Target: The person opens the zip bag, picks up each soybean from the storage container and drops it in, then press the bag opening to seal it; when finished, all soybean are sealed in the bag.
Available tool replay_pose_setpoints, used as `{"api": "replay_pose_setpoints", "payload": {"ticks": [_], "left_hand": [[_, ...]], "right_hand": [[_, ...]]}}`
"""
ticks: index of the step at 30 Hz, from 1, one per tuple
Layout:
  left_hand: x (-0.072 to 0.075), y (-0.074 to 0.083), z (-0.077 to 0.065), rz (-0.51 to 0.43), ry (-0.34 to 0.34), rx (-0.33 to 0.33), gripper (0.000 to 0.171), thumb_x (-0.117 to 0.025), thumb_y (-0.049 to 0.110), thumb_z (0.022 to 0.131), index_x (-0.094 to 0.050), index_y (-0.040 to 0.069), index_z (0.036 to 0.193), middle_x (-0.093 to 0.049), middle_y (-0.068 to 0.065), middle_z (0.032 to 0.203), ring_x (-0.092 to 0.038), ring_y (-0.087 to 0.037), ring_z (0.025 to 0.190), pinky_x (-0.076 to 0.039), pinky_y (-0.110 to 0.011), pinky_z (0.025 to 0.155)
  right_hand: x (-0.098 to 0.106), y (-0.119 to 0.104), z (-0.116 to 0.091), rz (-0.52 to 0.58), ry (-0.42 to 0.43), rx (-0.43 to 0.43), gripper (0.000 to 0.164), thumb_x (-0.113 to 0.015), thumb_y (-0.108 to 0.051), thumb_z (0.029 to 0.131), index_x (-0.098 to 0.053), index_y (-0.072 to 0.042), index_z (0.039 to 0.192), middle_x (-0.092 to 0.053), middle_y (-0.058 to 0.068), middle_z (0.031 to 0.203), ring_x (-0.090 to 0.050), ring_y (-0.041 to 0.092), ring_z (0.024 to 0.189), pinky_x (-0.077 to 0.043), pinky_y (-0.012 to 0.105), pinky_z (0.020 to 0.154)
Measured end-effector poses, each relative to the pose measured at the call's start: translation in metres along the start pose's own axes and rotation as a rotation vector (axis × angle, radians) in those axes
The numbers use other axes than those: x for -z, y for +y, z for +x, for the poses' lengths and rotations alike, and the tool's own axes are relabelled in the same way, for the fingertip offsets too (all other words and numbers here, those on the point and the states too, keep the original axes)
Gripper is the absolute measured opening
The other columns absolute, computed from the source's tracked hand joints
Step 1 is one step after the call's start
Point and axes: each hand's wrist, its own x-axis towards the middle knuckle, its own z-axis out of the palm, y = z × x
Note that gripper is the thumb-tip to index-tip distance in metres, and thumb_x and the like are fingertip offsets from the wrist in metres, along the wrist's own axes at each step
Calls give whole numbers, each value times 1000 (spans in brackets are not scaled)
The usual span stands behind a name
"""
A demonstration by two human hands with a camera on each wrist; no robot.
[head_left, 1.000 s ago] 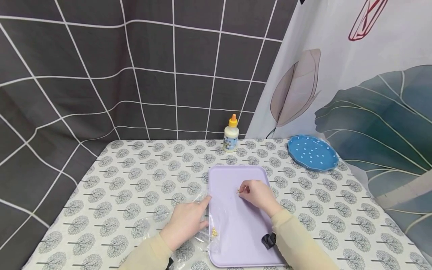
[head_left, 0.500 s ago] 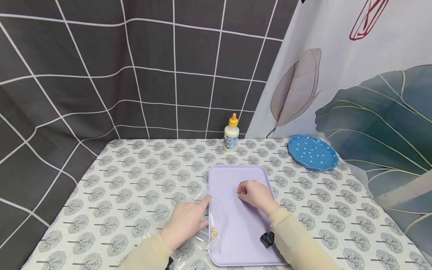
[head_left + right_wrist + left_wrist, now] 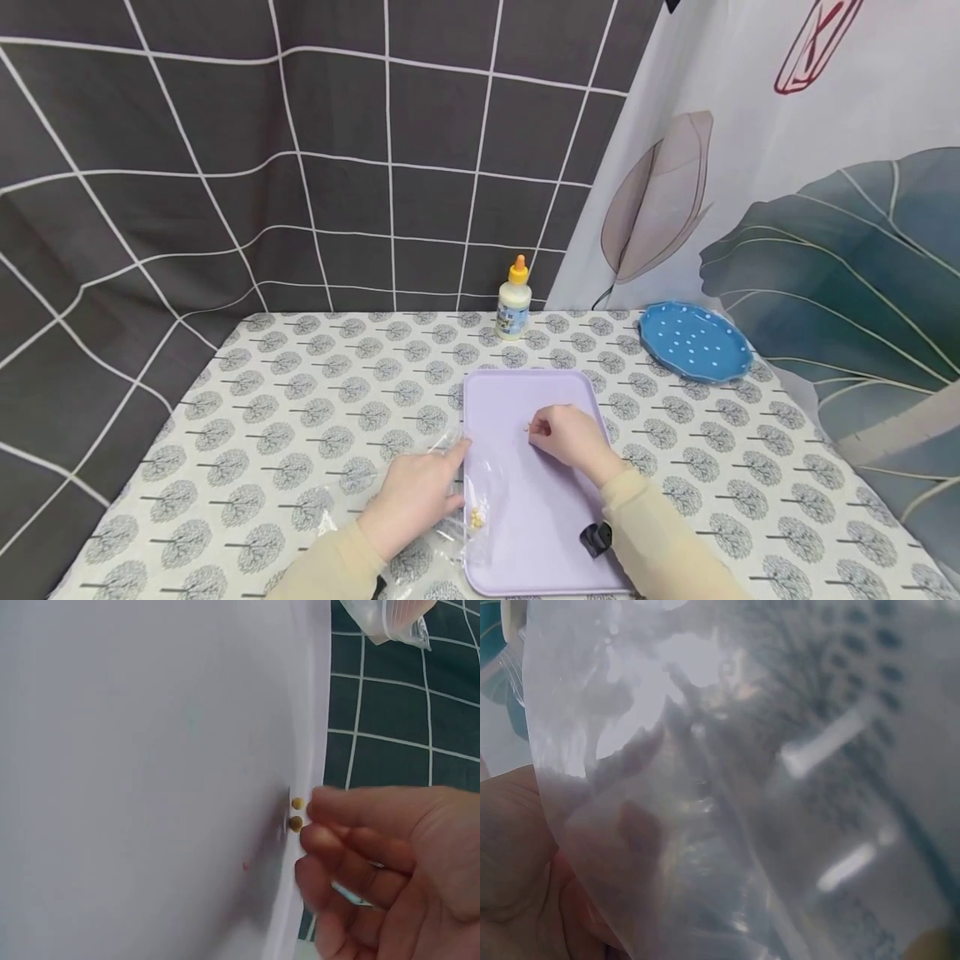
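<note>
In the head view my left hand [image 3: 415,502] rests over a clear plastic bag [image 3: 438,533], its index finger straight on the left rim of the lilac tray [image 3: 536,533]. Several small yellow beans, like soybeans [image 3: 476,518], lie in the bag's end over the tray. The left wrist view has the blurred plastic bag [image 3: 682,825] in front of the fingers. My right hand [image 3: 570,439] is over the tray with bent fingers. Two beans [image 3: 296,823] sit right at its thumb and index fingertips in the right wrist view; whether it pinches one I cannot tell.
Behind the tray stands a glue-like bottle [image 3: 513,300] with a yellow and orange cap. A blue dotted plate [image 3: 696,342] lies at the back right. The table [image 3: 315,433] has a tree-patterned cloth, with curtains behind it.
My right hand moved slightly left over the tray, then back a little, leaving the beans visible at its fingertips. My left hand and the bag stay put.
</note>
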Motion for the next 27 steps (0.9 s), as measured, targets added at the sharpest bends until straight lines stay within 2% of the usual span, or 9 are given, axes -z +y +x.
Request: {"api": "replay_pose_setpoints", "payload": {"ticks": [6, 9, 12, 16, 19, 23, 27], "left_hand": [[1, 1, 0, -1, -20, 11, 72, -79, 40, 70, -55, 9, 131, -68, -1, 77, -59, -13, 60, -43, -25, 49], [1, 2, 1, -6, -33, 15, 73, -79, 40, 70, -55, 9, 131, -67, 0, 75, -56, -12, 57, -41, -24, 48], [1, 3, 1, -9, -40, 17, 72, -79, 40, 71, -54, 10, 132, -66, 0, 74, -54, -11, 55, -40, -23, 48], [1, 3, 0, -6, -28, 17, 72, -79, 40, 70, -55, 10, 131, -63, 3, 69, -50, -9, 53, -37, -22, 46], [0, 3, 0, -3, -12, 12, 72, -80, 40, 70, -56, 9, 130, -61, 3, 67, -49, -9, 52, -37, -21, 46], [0, 2, 0, -5, -2, 5, 71, -80, 40, 70, -56, 9, 130, -63, 2, 69, -50, -9, 53, -38, -22, 46], [0, 2, -1, -7, -6, 8, 72, -79, 40, 70, -55, 9, 130, -63, 2, 70, -51, -10, 53, -38, -22, 47]], "right_hand": [[7, -12, -9, 120, -34, -9, 8, -73, -17, 80, -67, -19, 76, -57, -11, 63, -50, 5, 52, -44, 22, 53], [10, -17, -14, 179, -60, 6, 6, -73, -18, 81, -68, -18, 78, -58, -12, 65, -51, 5, 54, -44, 21, 53], [13, -21, -19, 226, -61, 64, 5, -72, -18, 82, -68, -16, 80, -58, -12, 67, -51, 4, 59, -44, 20, 56], [15, -30, -24, 246, -47, 206, 5, -73, -18, 82, -70, -13, 81, -60, -12, 71, -50, 1, 64, -45, 20, 60], [16, -37, -27, 252, -57, 276, 6, -73, -17, 81, -70, -12, 82, -60, -13, 72, -50, -1, 65, -46, 19, 62], [16, -46, -30, 251, -66, 311, 4, -74, -14, 80, -70, -15, 82, -60, -13, 71, -50, -1, 65, -47, 20, 62], [16, -48, -30, 236, -63, 309, 4, -73, -15, 81, -70, -15, 83, -59, -13, 71, -51, 0, 66, -46, 19, 62]]}}
